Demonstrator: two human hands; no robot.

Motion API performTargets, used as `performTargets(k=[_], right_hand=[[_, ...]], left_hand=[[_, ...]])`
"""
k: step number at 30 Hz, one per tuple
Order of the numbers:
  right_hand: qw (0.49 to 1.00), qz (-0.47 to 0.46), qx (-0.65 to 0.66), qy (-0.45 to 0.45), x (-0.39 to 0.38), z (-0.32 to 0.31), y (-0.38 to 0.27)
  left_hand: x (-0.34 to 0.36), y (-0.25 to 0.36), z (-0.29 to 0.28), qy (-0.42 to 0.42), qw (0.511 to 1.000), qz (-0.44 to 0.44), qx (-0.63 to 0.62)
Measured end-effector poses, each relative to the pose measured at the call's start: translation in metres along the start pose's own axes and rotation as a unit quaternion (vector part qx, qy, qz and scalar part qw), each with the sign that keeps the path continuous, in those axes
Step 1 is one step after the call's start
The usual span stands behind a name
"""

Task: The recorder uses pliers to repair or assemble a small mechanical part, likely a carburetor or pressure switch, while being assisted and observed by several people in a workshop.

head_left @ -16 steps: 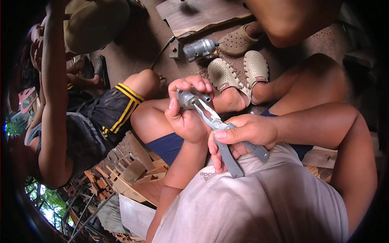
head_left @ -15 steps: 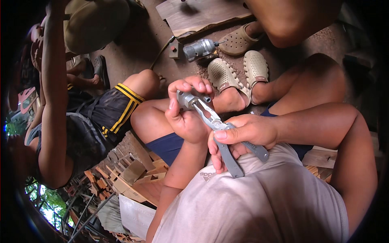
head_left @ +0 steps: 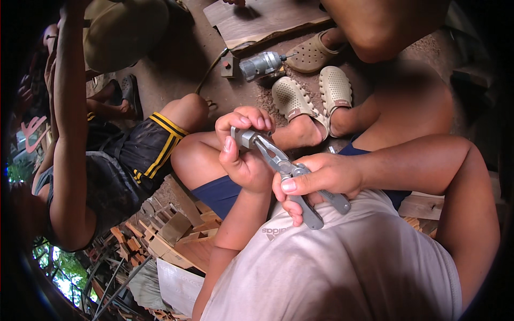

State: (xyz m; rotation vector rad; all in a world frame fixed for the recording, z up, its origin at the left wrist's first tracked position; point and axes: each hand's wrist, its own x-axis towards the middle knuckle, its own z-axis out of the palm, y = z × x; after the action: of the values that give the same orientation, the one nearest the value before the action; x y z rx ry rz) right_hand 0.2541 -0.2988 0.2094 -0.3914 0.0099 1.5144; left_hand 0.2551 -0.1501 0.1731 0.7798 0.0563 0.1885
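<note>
Before the pale cloth shirt (head_left: 342, 262), the left hand (head_left: 250, 166) holds a blocky silver metal fitting (head_left: 246, 139); grey metal folding pliers (head_left: 287, 169), grasped by the right hand (head_left: 326, 174), already reach it, not yet withdrawn, their bite unclear.

The pliers (head_left: 287, 169) look smooth metal, the shirt (head_left: 342, 262) matt cloth.

Before me, grey-handled pliers (head_left: 288, 170) and a silver fitting (head_left: 244, 137) mid-frame; beige clogs (head_left: 336, 88), upper centre; yellow-striped black shorts (head_left: 150, 148), left.
</note>
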Motion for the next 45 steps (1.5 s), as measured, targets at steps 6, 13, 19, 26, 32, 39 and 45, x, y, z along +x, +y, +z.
performTargets(k=[6, 13, 19, 26, 32, 39, 45], right_hand=[[0.999, 0.001, 0.025, 0.041, 0.007, -0.003, -0.017], [0.992, -0.047, -0.06, 0.104, 0.012, -0.008, -0.03], [0.98, -0.069, -0.108, 0.154, 0.021, 0.018, -0.042], [0.905, -0.239, -0.323, 0.136, 0.074, 0.092, -0.121], [0.85, -0.257, -0.447, 0.109, 0.122, 0.154, -0.154], [0.768, -0.292, -0.55, 0.15, 0.165, 0.191, -0.173], [0.699, -0.348, -0.597, 0.186, 0.199, 0.223, -0.211]], left_hand=[[0.016, 0.006, -0.002, 0.057, 0.995, -0.079, -0.008], [0.039, 0.015, -0.029, 0.096, 0.973, -0.153, -0.14], [0.04, 0.042, -0.051, 0.091, 0.978, -0.094, -0.165], [0.057, 0.094, -0.056, 0.088, 0.979, 0.053, -0.175], [0.122, 0.206, -0.034, 0.035, 0.957, 0.238, -0.162], [0.205, 0.285, -0.04, 0.08, 0.932, 0.289, -0.203], [0.232, 0.302, -0.051, 0.127, 0.913, 0.31, -0.233]])
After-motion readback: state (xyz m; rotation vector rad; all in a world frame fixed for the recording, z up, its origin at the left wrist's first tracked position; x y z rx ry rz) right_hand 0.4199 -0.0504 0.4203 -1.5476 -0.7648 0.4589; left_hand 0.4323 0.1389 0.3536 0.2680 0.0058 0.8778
